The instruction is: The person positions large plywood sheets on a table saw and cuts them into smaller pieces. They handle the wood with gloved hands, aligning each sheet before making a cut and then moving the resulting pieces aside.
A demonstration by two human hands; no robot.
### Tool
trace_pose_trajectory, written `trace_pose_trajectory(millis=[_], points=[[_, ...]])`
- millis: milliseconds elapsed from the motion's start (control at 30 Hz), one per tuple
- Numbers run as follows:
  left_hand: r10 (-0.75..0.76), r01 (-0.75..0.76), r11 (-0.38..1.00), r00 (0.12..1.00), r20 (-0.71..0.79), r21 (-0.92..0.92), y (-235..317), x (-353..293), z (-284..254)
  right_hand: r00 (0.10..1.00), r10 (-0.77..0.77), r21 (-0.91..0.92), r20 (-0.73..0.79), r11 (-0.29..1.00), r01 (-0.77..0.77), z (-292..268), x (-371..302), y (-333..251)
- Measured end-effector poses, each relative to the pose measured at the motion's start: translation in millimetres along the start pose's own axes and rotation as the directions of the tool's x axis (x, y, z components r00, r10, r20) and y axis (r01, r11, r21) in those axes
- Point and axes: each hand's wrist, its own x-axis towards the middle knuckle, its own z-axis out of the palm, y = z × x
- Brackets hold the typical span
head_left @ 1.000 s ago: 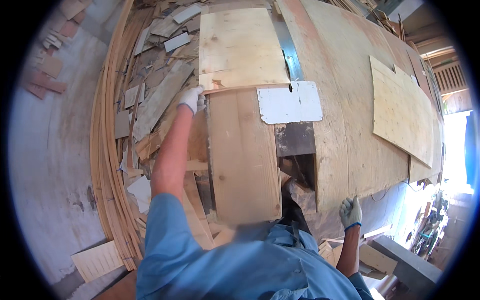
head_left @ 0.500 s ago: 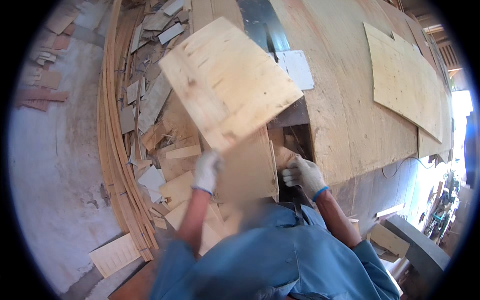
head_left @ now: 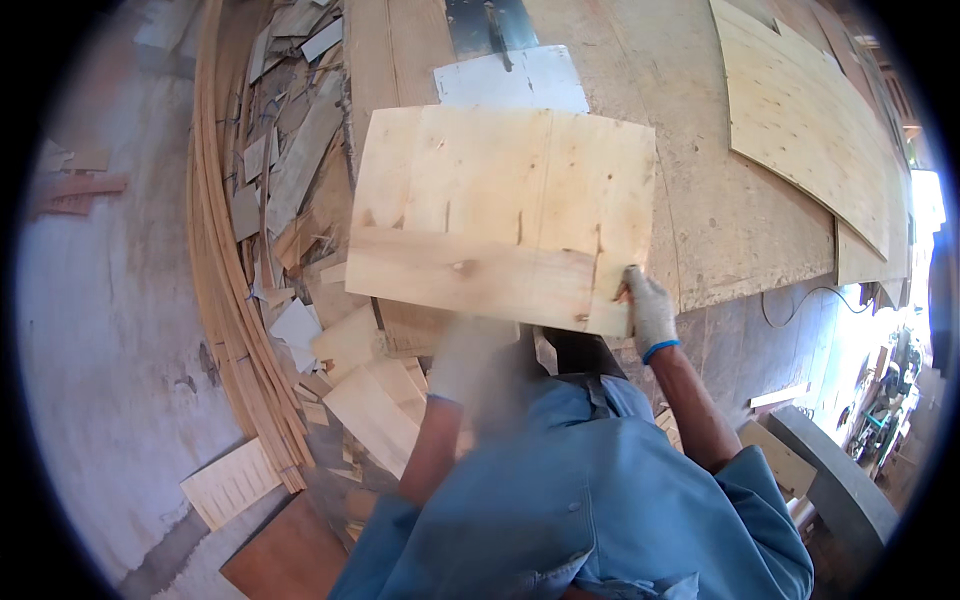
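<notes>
A pale rectangular plywood sheet (head_left: 480, 210) with knots and a darker band along its near side lies across the middle of the view. My right hand (head_left: 652, 308), in a white glove with a blue cuff, grips the sheet at its near right corner, thumb on top. My left hand (head_left: 468, 358), also gloved, is just below the sheet's near edge, smeared by motion; whether it touches the sheet or how its fingers stand does not show. Beyond the sheet, a white board (head_left: 515, 78) lies on the wooden worktop (head_left: 730, 235), by a dark metal strip (head_left: 470, 25).
Long thin wood strips (head_left: 215, 240) run in a bundle along the left, beside a heap of offcuts (head_left: 300, 160). Larger plywood sheets (head_left: 800, 130) rest at the right of the worktop. A grey beam (head_left: 835, 480) stands at lower right; a brown board (head_left: 290, 545) lies at lower left.
The plywood sheet has turned from a slant to nearly level and come lower. My right hand has moved up onto its right corner. My left hand has shifted right and down.
</notes>
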Motion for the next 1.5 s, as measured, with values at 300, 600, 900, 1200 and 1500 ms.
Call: trace_pose_trajectory(millis=[300,600,900,1200,1500], points=[[-0.028,-0.051,0.939,0.974,-0.226,-0.340,6,64,-21,0.849,-0.507,-0.126,-0.150,0.861,0.492,-23,37,-22],[-0.187,-0.080,0.796,0.910,-0.370,-0.600,59,73,21,0.808,-0.589,-0.288,-0.005,0.775,0.563,19,90,-65],[-0.131,-0.178,0.738,0.909,-0.396,-0.651,47,90,34,0.819,-0.566,-0.386,0.089,0.739,0.552,9,117,-77],[-0.110,-0.199,0.751,0.903,-0.415,-0.630,49,104,44,0.838,-0.542,-0.354,0.058,0.774,0.525,7,124,-88],[-0.193,-0.128,0.772,0.886,-0.421,-0.623,43,109,26,0.845,-0.529,-0.433,0.079,0.746,0.507,7,127,-92]])
